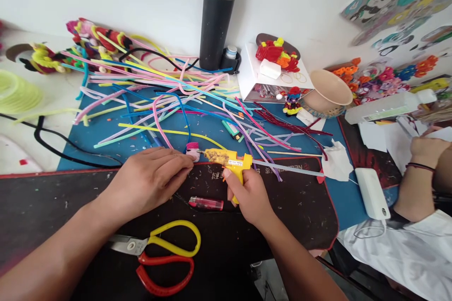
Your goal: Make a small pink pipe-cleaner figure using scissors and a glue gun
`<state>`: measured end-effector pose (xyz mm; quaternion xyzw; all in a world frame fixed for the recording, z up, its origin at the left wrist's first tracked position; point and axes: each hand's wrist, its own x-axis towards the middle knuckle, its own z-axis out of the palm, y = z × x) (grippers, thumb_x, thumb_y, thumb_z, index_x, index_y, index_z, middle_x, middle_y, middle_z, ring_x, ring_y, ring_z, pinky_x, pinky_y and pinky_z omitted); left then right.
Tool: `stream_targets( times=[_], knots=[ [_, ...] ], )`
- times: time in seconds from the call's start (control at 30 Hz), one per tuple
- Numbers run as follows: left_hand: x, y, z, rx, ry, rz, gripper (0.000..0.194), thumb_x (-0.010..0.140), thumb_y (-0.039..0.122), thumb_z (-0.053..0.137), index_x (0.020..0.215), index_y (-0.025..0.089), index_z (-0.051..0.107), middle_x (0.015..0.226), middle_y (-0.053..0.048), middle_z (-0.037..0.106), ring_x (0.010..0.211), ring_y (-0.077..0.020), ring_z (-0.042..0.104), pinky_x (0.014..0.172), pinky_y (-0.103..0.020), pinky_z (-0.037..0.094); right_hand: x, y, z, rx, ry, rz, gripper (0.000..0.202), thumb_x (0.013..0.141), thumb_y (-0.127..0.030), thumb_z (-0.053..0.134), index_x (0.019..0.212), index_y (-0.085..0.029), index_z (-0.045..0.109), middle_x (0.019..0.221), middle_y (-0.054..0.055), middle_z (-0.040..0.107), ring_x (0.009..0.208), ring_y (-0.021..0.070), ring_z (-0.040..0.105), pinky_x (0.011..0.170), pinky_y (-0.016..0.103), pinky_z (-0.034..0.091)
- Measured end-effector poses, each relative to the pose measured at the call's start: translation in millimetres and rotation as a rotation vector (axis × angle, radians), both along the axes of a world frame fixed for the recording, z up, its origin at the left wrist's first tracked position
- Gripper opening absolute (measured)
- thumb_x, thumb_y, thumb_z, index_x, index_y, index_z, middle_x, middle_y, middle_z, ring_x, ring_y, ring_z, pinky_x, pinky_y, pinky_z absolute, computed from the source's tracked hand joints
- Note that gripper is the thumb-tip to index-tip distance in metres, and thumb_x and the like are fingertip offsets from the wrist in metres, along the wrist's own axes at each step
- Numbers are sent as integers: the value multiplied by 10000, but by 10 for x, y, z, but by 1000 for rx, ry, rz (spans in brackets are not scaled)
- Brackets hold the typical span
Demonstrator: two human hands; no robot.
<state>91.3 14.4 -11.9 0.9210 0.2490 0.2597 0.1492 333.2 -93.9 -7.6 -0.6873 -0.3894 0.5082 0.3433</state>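
My right hand (249, 193) grips a yellow hot glue gun (226, 158) by its handle. A long clear glue stick (289, 168) juts out of the gun's back end. The gun's nozzle points left and meets, or nearly meets, a small pink and white fuzzy piece (192, 149). Fingers closed together, my left hand (148, 181) holds that piece at the fingertips. Below the hands, a pink lighter (205, 203) lies on the black mat (226, 240). Scissors (165, 254) with one yellow and one red handle rest nearer to me, their blades partly under my left wrist.
Many coloured pipe cleaners (176, 89) spread over the blue mat behind my hands. A black thermos (217, 19) stands by the wall, beside a white box (256, 73). At right are a beige bowl (328, 89), a white power bank (372, 193) and another person's arm (418, 178).
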Motion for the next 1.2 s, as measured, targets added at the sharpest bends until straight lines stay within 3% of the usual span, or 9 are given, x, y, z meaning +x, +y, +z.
stream_targets(
  times=[0.33,0.97,1.2],
  knots=[
    [12,-12,-17,27,-31,-12,148,1101,209,614,1130,211,759,1073,-70,881,881,-278,846,809,-418,680,-13,15,-27,49,-130,7,455,1014,-585,651,700,-265,573,441,-37,494,471,173,545,538,306,405],
    [20,-21,-17,62,-39,-2,134,1101,199,611,1134,208,741,1066,-74,878,883,-274,846,816,-406,673,-42,39,-32,14,-185,27,433,1011,-565,604,705,-264,542,456,-32,539,426,156,533,506,282,414],
    [19,-17,4,80,-11,-12,116,1120,191,579,1133,198,694,1042,-82,872,871,-281,853,791,-427,686,-40,32,-29,5,-210,39,437,1018,-569,579,703,-271,535,412,-55,471,393,152,502,503,284,402]
  ],
)
